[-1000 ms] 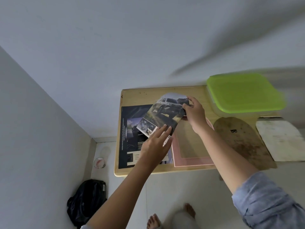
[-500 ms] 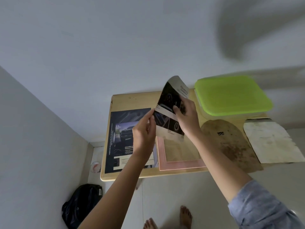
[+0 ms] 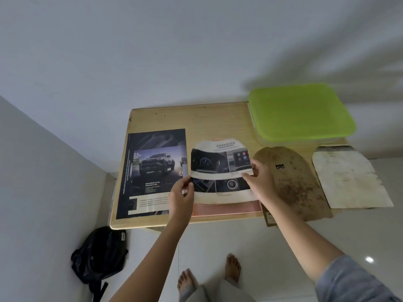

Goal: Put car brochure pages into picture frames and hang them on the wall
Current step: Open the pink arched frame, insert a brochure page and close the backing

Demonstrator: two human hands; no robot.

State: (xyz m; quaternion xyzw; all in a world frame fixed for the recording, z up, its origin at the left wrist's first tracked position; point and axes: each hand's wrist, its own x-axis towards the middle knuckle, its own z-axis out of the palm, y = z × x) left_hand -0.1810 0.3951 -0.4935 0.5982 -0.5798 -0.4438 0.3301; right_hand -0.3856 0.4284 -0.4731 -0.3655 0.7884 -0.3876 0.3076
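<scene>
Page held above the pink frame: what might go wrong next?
The page, pinched at its sides by the left hand and right hand, hides most of the frame, so it may land askew. The board seems to overhang the table edge by the right forearm; a nudge could drop it.

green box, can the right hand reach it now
Probably, once freed: the right hand pinches the brochure page with the left hand; only a flat brown board lies between it and the green box.
</scene>
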